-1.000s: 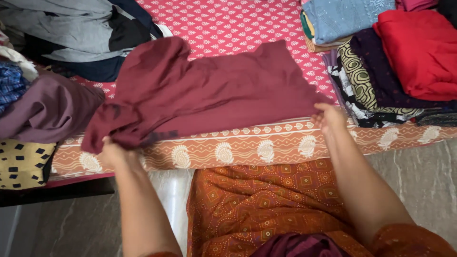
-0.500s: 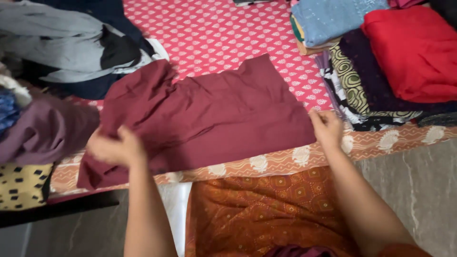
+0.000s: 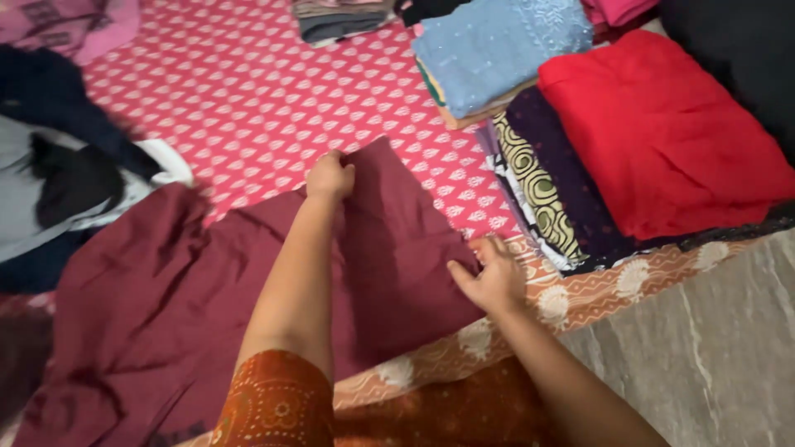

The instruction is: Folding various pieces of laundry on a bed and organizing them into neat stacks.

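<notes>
A maroon garment (image 3: 166, 290) lies spread on a pink printed bedsheet (image 3: 248, 91). My left hand (image 3: 330, 176) reaches across it and pinches a fold of the maroon cloth near its far edge. My right hand (image 3: 493, 277) grips the garment's near right corner by the sheet's orange border. Both forearms cross over the cloth, and an orange patterned sleeve (image 3: 273, 406) covers my left upper arm.
Folded clothes are stacked at the right: a red piece (image 3: 662, 132), a dark purple and patterned stack (image 3: 546, 190), a light blue piece (image 3: 497, 50). Loose dark and grey clothes (image 3: 58, 182) lie at the left. Grey stone floor (image 3: 712, 348) shows at the lower right.
My left hand has carried the garment's left part across toward the right, folding it over. My right hand stays at the right corner. The view has shifted rightward.
</notes>
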